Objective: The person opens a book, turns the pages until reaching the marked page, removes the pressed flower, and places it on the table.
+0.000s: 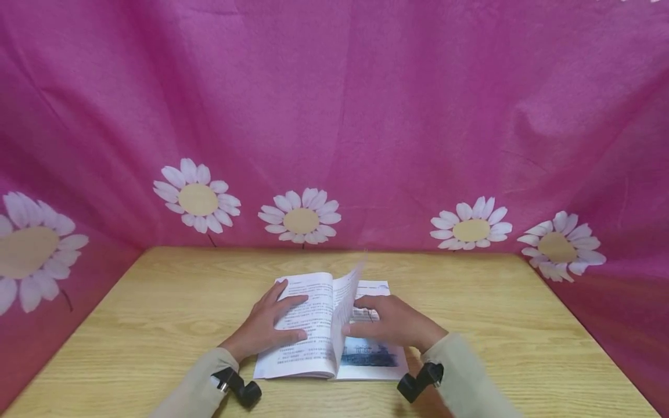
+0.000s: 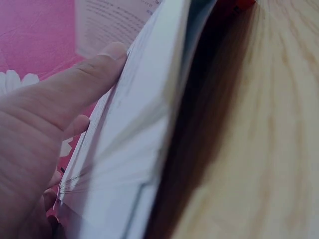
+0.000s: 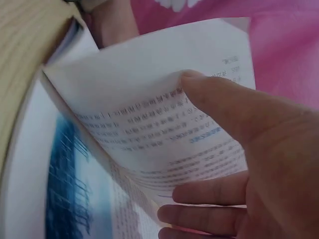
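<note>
A book [image 1: 305, 351] lies spread on the wooden table, with printed text on its left side. One thin page [image 1: 342, 313] stands up near the spine, curving over the right side. On the left side rests my left hand [image 1: 266, 325], thumb and index finger stretched across the paper; in the left wrist view its thumb [image 2: 94, 74] lies on the page beside the thick stack of leaves. My right hand [image 1: 394, 319] is at the raised page, its thumb [image 3: 214, 97] touching the printed face and the other fingers extended in front of it. Beneath is a blue picture [image 1: 368, 354].
The wooden table [image 1: 172, 307] extends around the book. A pink cloth [image 1: 366, 116] with large white daisies hangs behind the table and at both sides. Small black devices [image 1: 418, 383] are strapped at both sleeved wrists.
</note>
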{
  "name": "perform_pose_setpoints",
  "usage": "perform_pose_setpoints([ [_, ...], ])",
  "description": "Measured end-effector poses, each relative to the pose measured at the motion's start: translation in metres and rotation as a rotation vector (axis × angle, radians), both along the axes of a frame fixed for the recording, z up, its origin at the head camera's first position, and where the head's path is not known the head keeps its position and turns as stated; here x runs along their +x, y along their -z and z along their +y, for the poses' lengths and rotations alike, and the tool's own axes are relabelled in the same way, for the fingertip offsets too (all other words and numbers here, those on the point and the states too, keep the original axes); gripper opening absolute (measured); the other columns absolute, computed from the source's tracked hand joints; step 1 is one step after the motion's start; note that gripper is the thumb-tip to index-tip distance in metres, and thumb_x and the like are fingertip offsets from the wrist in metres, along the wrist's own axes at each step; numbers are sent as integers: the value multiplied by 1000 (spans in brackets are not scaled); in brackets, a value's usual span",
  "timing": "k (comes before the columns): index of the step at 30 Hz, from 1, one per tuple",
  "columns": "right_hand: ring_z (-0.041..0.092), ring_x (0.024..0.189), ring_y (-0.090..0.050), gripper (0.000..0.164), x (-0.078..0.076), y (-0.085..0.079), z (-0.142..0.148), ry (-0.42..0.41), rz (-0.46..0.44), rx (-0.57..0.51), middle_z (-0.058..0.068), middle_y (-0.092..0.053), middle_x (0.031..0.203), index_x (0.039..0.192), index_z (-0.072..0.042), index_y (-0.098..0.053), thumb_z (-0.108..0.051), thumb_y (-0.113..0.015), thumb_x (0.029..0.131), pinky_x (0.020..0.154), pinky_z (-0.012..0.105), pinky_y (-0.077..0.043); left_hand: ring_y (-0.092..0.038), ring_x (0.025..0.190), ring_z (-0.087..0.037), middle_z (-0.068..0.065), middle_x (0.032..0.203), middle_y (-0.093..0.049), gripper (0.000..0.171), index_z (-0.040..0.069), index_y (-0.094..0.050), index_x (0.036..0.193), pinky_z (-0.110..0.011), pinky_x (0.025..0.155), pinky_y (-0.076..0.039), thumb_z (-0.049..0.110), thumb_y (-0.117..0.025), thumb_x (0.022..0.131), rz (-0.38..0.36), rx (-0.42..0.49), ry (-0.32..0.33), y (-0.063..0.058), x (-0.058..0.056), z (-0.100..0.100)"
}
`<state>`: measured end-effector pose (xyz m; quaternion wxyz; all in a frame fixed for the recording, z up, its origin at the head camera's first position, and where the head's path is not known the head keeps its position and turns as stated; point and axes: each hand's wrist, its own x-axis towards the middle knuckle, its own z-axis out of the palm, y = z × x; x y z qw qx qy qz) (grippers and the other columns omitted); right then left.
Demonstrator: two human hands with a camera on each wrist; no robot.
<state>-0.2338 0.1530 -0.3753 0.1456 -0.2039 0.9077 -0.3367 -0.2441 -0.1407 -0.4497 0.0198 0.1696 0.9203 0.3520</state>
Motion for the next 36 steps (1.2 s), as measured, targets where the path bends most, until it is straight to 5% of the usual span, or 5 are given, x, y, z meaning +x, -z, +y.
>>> perform_pose_setpoints([
  [7, 26, 128, -49, 71, 7, 4, -8, -94, 47, 9, 7, -56, 137, 138, -17, -54, -60, -65, 83, 102, 53, -41, -1, 148, -32, -7, 162, -12, 60, 36, -51, 139, -70, 108, -9, 60, -61, 85, 33, -1, 33, 1, -3, 4],
  [13, 22, 123, -53, 65, 10, 11, -14, -172, 172, -51, 7, -59, 133, 137, -12, -54, -54, -63, 88, 101, 47, -43, 1, 148, -31, -5, 162, -11, 44, 33, -56, 136, -67, 110, -2, 46, -29, 104, -93, 136, -42, 0, -6, 9],
  [22, 16, 126, -50, 54, 14, 18, -26, -214, 195, -54, 0, -57, 135, 136, -15, -54, -49, -57, 94, 105, 42, -41, -7, 147, -29, -13, 157, -25, 59, 8, -28, 152, -54, 116, -4, 44, -23, 105, -143, 395, -78, 1, -3, 7],
  [27, 15, 126, -49, 51, 17, 21, -30, -225, 189, -30, -2, -56, 136, 136, -17, -54, -48, -55, 95, 106, 42, -39, -3, 148, -30, -14, 161, -11, 68, 10, -23, 154, -52, 116, -2, 54, -18, 102, -183, 416, -102, 0, -2, 7],
  [36, 14, 116, -55, 46, 18, 24, -37, -269, 243, -53, 0, -62, 124, 130, -11, -57, -41, -57, 96, 103, 37, -42, -12, 147, -28, -7, 159, -21, 73, 18, -20, 155, -54, 116, -5, 64, -15, 98, -213, 474, -162, -5, -4, 4],
])
